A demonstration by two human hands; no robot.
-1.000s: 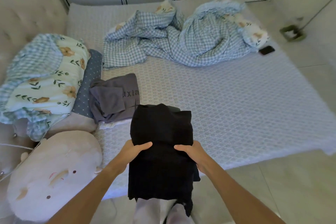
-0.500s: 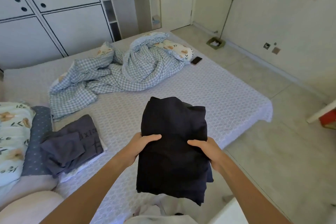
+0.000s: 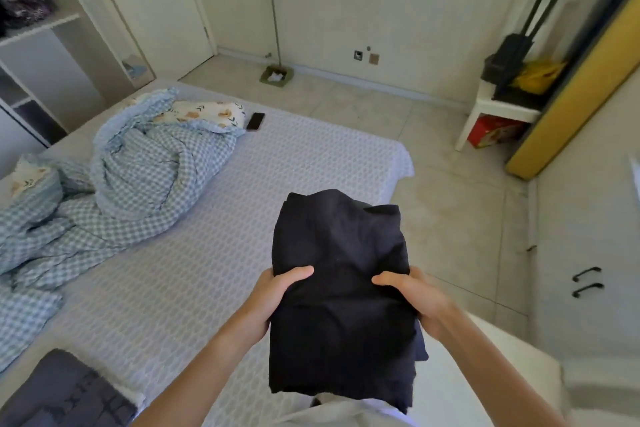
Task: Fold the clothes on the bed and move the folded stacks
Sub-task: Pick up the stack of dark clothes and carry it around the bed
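Folded black stack [image 3: 341,291] gripped by left hand [image 3: 277,291] and right hand [image 3: 414,298] above bed [image 3: 294,163] edge; grey garment [image 3: 65,395] folded; carrying remains.

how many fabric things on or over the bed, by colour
black: 1, folded black stack held in both hands
grey: 1, folded grey garment on the bed
blue checked: 1, rumpled quilt
total: 3

hands [image 3: 277,291] gripping folded black stack [image 3: 341,288], bed [image 3: 277,166]
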